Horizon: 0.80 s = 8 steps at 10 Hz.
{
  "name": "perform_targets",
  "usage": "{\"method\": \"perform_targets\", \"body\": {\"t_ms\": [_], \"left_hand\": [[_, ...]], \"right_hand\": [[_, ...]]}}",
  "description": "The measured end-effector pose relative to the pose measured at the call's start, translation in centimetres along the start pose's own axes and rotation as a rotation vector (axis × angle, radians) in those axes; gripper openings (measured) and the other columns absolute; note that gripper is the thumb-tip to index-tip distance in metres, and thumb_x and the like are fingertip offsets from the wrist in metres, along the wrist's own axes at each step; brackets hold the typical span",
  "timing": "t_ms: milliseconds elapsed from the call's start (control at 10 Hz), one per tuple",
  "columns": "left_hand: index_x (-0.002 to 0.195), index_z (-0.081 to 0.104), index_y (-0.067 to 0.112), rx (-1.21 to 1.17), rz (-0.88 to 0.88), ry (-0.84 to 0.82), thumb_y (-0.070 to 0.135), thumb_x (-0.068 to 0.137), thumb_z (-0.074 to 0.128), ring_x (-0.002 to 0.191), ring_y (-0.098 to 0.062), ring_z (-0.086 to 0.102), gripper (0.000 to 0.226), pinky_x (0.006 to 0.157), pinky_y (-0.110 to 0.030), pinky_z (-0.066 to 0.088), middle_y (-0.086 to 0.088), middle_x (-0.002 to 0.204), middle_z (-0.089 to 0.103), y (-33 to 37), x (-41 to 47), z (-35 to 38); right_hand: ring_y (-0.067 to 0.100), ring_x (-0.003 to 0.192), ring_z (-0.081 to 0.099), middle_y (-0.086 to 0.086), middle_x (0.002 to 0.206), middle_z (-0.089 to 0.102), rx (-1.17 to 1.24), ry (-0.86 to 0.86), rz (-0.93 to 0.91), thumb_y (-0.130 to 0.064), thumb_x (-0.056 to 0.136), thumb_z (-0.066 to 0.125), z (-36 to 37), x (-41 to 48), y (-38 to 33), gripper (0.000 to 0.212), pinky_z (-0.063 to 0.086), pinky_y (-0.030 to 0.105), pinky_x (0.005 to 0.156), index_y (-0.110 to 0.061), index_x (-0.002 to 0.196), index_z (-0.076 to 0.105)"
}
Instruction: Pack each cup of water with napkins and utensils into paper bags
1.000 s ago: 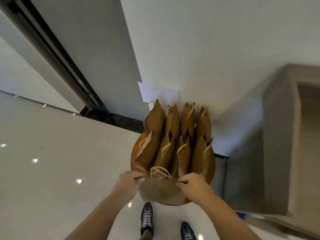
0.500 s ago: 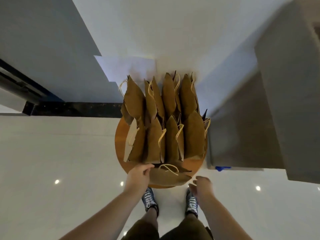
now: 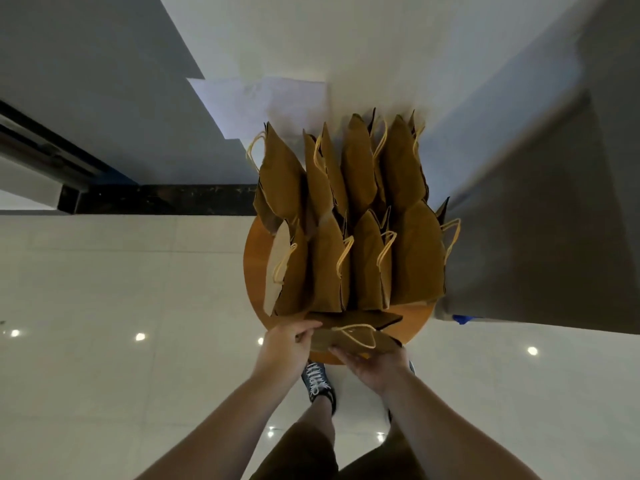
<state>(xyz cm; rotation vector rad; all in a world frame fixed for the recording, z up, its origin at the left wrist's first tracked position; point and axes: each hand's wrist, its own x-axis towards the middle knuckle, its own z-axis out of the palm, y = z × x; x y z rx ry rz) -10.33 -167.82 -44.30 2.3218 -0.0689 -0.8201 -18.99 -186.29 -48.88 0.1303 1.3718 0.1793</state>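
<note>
While eight brown paper bags [image 3: 419, 258] crowd the round wooden counter [image 3: 256, 271], left hand [image 3: 287, 344] and right hand [image 3: 375, 365] grip a ninth bag [image 3: 349, 341].

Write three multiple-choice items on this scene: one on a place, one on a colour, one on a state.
1. Where is the near bag?
A. in a drawer
B. at the round table's near edge
C. on a chair

2. What colour are the bag handles?
A. cream
B. red
C. black

3. How is the near bag handled?
A. lying untouched
B. held by one hand
C. held by both hands

Answers:
1. B, it is over the table's rim nearest the person.
2. A, the loops show pale cream against the brown paper.
3. C, the left hand and right hand both hold it.
</note>
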Motion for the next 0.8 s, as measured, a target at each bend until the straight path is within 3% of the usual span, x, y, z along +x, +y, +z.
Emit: {"method": "perform_targets", "body": {"t_ms": [100, 200, 300, 400, 500, 700, 800], "left_hand": [[0.117, 0.078, 0.041, 0.022, 0.017, -0.002, 0.027, 0.105, 0.062, 0.095, 0.013, 0.055, 0.025, 0.090, -0.005, 0.041, 0.033, 0.108, 0.062, 0.1, 0.5, -0.2], [0.120, 0.074, 0.044, 0.078, -0.004, -0.037, 0.029, 0.106, 0.057, 0.095, 0.008, 0.056, 0.026, 0.083, -0.005, 0.038, 0.030, 0.112, 0.061, 0.8, 0.9, -0.6], [0.125, 0.068, 0.046, 0.107, 0.006, -0.070, 0.033, 0.104, 0.058, 0.104, 0.000, 0.061, 0.027, 0.086, -0.011, 0.043, 0.028, 0.117, 0.061, 1.4, 0.4, -0.7], [0.135, 0.063, 0.042, 0.103, 0.036, -0.104, 0.031, 0.103, 0.058, 0.118, -0.007, 0.060, 0.034, 0.102, -0.026, 0.053, 0.017, 0.135, 0.062, 2.9, -0.3, -1.4], [0.141, 0.060, 0.038, 0.102, 0.062, -0.109, 0.028, 0.104, 0.057, 0.131, -0.014, 0.059, 0.039, 0.109, -0.032, 0.049, 0.013, 0.146, 0.058, 5.3, -0.8, -2.6], [0.149, 0.051, 0.039, 0.064, 0.132, -0.061, 0.033, 0.105, 0.060, 0.141, -0.020, 0.053, 0.046, 0.116, -0.047, 0.049, 0.010, 0.155, 0.052, 8.6, -3.4, -5.8], [0.150, 0.048, 0.044, 0.042, 0.194, 0.019, 0.036, 0.104, 0.062, 0.142, -0.018, 0.052, 0.049, 0.116, -0.045, 0.049, 0.013, 0.157, 0.049, 8.7, -5.2, -6.8]], "right_hand": [[0.069, 0.128, 0.052, 0.038, 0.149, 0.049, -0.032, 0.037, -0.003, -0.064, 0.106, 0.043, 0.8, -0.6, 0.2, 0.070, 0.049, 0.077, 0.102, -0.012, 0.153, 0.044], [0.067, 0.125, 0.056, 0.038, 0.145, 0.053, -0.084, 0.083, -0.059, -0.063, 0.105, 0.047, 0.9, -1.8, 1.1, 0.067, 0.051, 0.076, 0.100, -0.010, 0.146, 0.052], [0.064, 0.121, 0.060, 0.039, 0.143, 0.054, -0.137, 0.169, -0.088, -0.061, 0.107, 0.044, 0.6, -2.8, 1.9, 0.066, 0.053, 0.069, 0.104, -0.010, 0.149, 0.050], [0.059, 0.113, 0.065, 0.037, 0.131, 0.058, -0.182, 0.242, -0.179, -0.054, 0.111, 0.039, 1.5, -4.5, 1.8, 0.061, 0.056, 0.064, 0.103, -0.008, 0.150, 0.045], [0.058, 0.107, 0.065, 0.031, 0.116, 0.060, -0.196, 0.236, -0.250, -0.045, 0.111, 0.044, 2.5, -7.1, 0.7, 0.051, 0.059, 0.065, 0.098, -0.008, 0.146, 0.046], [0.056, 0.108, 0.070, 0.029, 0.135, 0.061, -0.324, 0.049, -0.372, -0.033, 0.112, 0.051, 2.5, -12.9, -0.4, 0.038, 0.063, 0.062, 0.090, -0.015, 0.145, 0.052], [0.053, 0.108, 0.072, 0.033, 0.143, 0.057, -0.333, -0.009, -0.402, -0.032, 0.113, 0.047, 1.7, -15.9, -0.3, 0.047, 0.061, 0.062, 0.095, -0.024, 0.159, 0.040]]}}
